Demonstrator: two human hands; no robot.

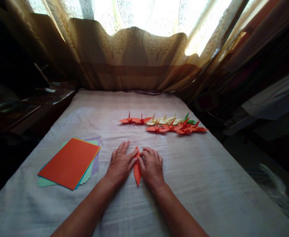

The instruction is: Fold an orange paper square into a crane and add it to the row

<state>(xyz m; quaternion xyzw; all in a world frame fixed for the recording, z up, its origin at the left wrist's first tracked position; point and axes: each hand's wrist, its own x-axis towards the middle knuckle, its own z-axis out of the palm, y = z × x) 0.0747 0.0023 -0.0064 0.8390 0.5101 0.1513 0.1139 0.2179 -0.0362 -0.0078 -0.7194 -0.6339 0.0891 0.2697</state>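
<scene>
A narrow folded piece of orange paper (137,171) lies on the white cloth between my two hands, pointing toward me. My left hand (121,163) rests flat on the cloth with its fingertips pressing the paper's left edge. My right hand (151,165) presses the right edge with curled fingers. Farther away on the cloth, finished paper cranes sit in a cluster: orange cranes (134,120), pale yellow cranes (162,119) and a green crane (190,120).
A stack of coloured sheets with an orange sheet on top (70,163) lies to the left on the cloth-covered table (208,184). Patterned curtains (134,56) hang at the far end. Dark furniture (23,105) stands along the left side.
</scene>
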